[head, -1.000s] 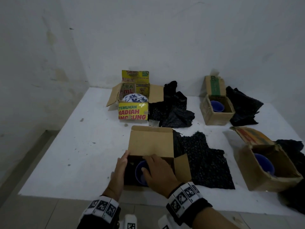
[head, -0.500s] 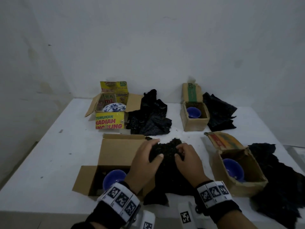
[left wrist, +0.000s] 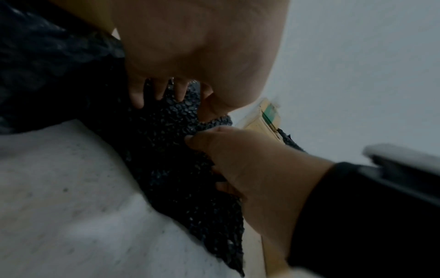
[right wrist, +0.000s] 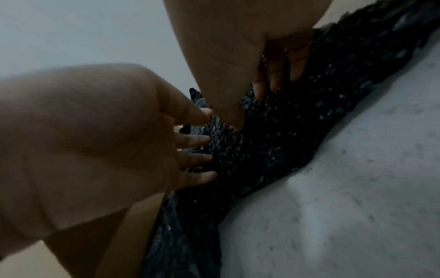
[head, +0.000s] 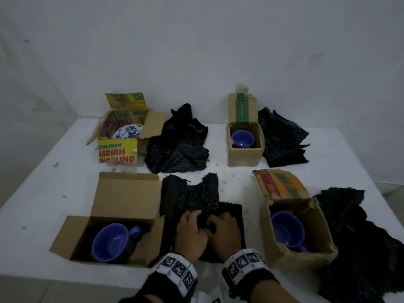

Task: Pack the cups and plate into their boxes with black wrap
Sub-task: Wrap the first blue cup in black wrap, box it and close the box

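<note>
A sheet of black wrap [head: 196, 195] lies folded on the white table [head: 54, 193] between the two near boxes. My left hand [head: 193, 218] and right hand [head: 217, 223] sit side by side on its near part, fingers curled into it. In the left wrist view my left fingers [left wrist: 157, 92] and thumb pinch the wrap [left wrist: 166, 150]. In the right wrist view my right fingers [right wrist: 273, 80] dig into the wrap [right wrist: 273, 141]. A blue cup [head: 109, 241] lies in the open near-left box [head: 122, 193].
A near-right box [head: 306, 254] holds a blue cup [head: 286, 230], and a back-right box [head: 242, 156] holds another [head: 241, 138]. A yellow box [head: 118, 152] holds the blue-white plate [head: 127, 132]. Black wraps [head: 177, 147] [head: 282, 141] [head: 360, 237] lie beside each box.
My hands left the near-left box and its cup, went to the black wrap, bunched it, and have pulled its fold toward the near edge.
</note>
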Available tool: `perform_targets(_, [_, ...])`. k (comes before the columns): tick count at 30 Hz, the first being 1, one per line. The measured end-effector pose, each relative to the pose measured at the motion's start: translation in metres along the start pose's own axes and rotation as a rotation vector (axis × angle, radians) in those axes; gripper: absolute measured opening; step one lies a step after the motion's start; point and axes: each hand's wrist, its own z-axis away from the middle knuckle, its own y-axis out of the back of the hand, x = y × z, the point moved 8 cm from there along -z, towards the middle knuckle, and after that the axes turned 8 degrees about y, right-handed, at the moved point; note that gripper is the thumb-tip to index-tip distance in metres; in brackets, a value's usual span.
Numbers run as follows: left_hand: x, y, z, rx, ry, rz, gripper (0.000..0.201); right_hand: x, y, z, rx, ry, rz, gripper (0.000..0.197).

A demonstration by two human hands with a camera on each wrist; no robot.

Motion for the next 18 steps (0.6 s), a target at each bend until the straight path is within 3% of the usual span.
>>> perform_targets(4, [0.009,-0.001,0.002,0.004,0.017,0.025,0.059,0.004,0.01,0.001,0.022,0.05,-0.195,0.006])
perform_targets(8, [0.031,0.009,0.006,-0.02,-0.065,0.059,0.075,0.004,0.029,0.004,0.022,0.04,-0.412,0.024])
perform_targets(14, [0.066,0.029,0.02,-0.098,-0.249,-0.059,0.09,-0.006,0.082,0.017,0.178,0.023,-0.648,0.018])
perform_targets(18, [0.091,0.049,0.043,-0.111,-0.394,-0.151,0.084,-0.023,0.121,0.022,0.25,0.049,-0.742,0.023])
